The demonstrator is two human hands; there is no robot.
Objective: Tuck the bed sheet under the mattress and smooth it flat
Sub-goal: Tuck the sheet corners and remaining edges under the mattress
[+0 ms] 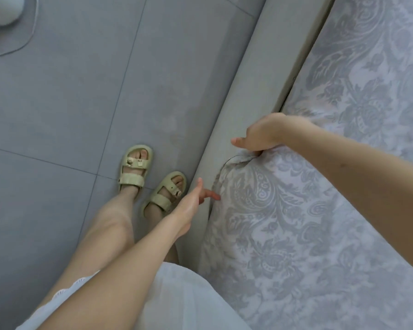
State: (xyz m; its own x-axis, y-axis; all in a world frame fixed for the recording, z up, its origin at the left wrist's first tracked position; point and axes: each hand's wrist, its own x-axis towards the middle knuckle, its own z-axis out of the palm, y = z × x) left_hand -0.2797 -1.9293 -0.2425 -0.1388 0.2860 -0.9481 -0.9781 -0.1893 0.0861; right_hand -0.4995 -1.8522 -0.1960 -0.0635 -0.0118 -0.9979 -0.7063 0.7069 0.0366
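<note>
The damask-patterned bed sheet [296, 222] covers the mattress at right. The right hand [262, 134] pinches a fold of its edge beside the grey bed frame [236, 115]; the left hand [188, 206] hangs open, one fingertip touching the sheet's side.

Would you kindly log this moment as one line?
right hand: gripping bed sheet edge | left hand: open, fingertip touching sheet | tuck: unfinished

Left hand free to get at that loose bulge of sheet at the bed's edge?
Probably yes. The left hand is open, its fingertips already at the sheet bulge, with nothing between them. The right hand grips the sheet further along, clear of that spot.
</note>
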